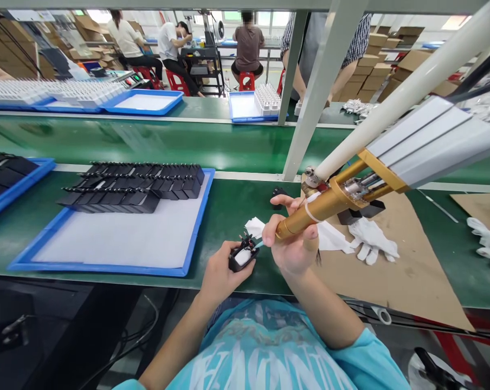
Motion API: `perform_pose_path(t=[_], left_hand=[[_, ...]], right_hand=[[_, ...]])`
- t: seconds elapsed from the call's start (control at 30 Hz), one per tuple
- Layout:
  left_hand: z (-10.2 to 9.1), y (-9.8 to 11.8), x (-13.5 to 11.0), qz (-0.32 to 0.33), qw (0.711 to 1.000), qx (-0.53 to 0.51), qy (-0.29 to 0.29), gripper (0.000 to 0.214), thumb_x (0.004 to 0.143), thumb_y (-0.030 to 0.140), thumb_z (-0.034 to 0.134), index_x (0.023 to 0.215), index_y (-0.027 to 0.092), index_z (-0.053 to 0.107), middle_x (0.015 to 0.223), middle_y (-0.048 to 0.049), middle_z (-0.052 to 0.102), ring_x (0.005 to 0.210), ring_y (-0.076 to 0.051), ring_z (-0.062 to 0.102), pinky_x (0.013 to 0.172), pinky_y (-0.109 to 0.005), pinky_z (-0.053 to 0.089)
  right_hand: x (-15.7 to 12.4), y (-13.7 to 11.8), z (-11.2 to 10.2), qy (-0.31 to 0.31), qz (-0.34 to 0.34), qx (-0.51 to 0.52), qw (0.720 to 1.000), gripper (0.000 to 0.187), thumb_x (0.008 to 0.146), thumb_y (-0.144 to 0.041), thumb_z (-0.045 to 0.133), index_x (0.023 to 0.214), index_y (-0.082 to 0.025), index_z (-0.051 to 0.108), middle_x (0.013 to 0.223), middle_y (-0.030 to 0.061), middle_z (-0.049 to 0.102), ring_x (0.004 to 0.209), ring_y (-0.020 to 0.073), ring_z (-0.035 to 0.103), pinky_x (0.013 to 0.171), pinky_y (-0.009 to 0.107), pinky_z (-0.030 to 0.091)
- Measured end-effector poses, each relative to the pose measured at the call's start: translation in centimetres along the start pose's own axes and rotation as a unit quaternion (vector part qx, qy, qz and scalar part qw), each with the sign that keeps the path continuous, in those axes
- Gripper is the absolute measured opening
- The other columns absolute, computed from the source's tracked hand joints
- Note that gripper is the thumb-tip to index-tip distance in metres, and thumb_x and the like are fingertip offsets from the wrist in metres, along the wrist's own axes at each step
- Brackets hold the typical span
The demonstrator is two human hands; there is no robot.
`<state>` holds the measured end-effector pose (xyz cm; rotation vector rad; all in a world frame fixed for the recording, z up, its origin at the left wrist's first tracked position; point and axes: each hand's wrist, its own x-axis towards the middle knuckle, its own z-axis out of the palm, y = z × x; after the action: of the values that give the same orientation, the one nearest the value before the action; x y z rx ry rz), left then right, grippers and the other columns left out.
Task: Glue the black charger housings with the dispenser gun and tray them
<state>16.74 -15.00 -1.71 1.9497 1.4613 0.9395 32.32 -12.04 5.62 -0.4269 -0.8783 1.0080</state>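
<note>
My left hand point(220, 275) is closed around a small black plastic housing point(236, 265) with a white piece inside and prongs at its upper end. In my right hand point(296, 252) is a gold-coloured dispensing gun point(305, 218), gripped near its front end. Its thin blue nozzle point(260, 245) reaches to the upper right edge of the housing; whether the tip touches it I cannot tell. Behind the hands lies a crumpled white paper point(254, 226). Another small black part point(278, 196) sits farther back, partly hidden by the right hand.
A blue-rimmed tray point(186, 254) on the left holds rows of black housings point(147, 184). At right, cardboard point(416, 271) carries a white glove point(373, 238). A slanted metal post point(310, 103) and white pole point(391, 103) stand ahead. Several people sit beyond the bench.
</note>
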Motion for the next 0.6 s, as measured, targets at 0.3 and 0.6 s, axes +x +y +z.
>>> perform_pose_path(t=[0.3, 0.6], left_hand=[[0.9, -0.3, 0.4, -0.025, 1.0, -0.015, 0.002, 0.032, 0.076, 0.038, 0.07, 0.098, 0.024, 0.051, 0.084, -0.0008, 0.07, 0.069, -0.017, 0.068, 0.062, -0.026, 0.051], [2.2, 1.1, 1.5, 0.001, 0.998, -0.056, 0.023, 0.028, 0.072, 0.033, 0.069, 0.093, 0.023, 0.053, 0.085, -0.0004, 0.072, 0.065, -0.016, 0.068, 0.058, -0.025, 0.051]], right_hand=[[-0.1, 0.1, 0.8, 0.003, 0.001, -0.002, 1.0, 0.044, 0.083, -0.063, 0.052, 0.112, -0.031, 0.047, 0.109, 0.0033, 0.057, 0.042, 0.0059, 0.053, 0.034, 0.024, 0.038], [0.0, 0.7, 1.6, -0.014, 0.0, 0.035, 0.999, 0.043, 0.082, -0.061, 0.056, 0.111, -0.029, 0.049, 0.107, 0.0027, 0.059, 0.041, 0.0069, 0.056, 0.031, 0.024, 0.039]])
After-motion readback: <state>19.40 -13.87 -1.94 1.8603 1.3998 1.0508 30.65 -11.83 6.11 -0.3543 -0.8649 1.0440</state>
